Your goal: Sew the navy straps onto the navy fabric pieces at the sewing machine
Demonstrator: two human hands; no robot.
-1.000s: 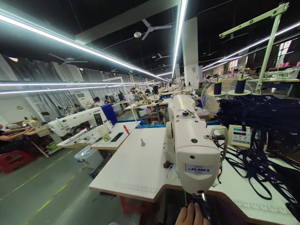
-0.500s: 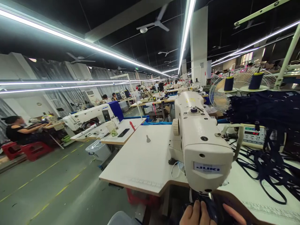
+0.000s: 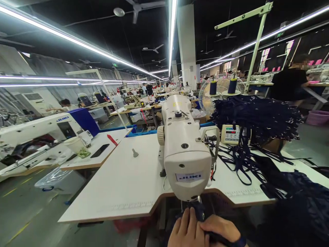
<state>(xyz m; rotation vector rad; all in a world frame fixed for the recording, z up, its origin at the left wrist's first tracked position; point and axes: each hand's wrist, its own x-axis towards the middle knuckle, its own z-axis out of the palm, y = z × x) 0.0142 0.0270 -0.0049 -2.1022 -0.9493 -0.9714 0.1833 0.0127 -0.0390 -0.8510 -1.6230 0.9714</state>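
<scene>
A white JUKI sewing machine [image 3: 186, 154] stands in front of me, its head facing me. Dark navy fabric [image 3: 199, 210] lies under its needle area, partly hidden by my fingers. My left hand [image 3: 185, 229] is closed on this fabric just below the machine head, fingers side by side and pointing forward. Beside it, touching, my right hand [image 3: 222, 228] pinches a dark fold of the fabric between thumb and fingers. The needle tip and the stitching are too small to make out.
A navy bundle of strapped pieces [image 3: 257, 115] hangs at right, with loose straps [image 3: 239, 168] on the white tabletop [image 3: 115, 185]. More navy fabric [image 3: 300, 199] drapes over the right edge. A control box [image 3: 230, 134], thread cones [image 3: 213, 87] and a fan stand behind. A grey flat tool [image 3: 135, 153] lies left.
My view has turned right, so the machine and table sit further left in the picture. My right hand has come in against my left and now shows its pinch on the fabric.
</scene>
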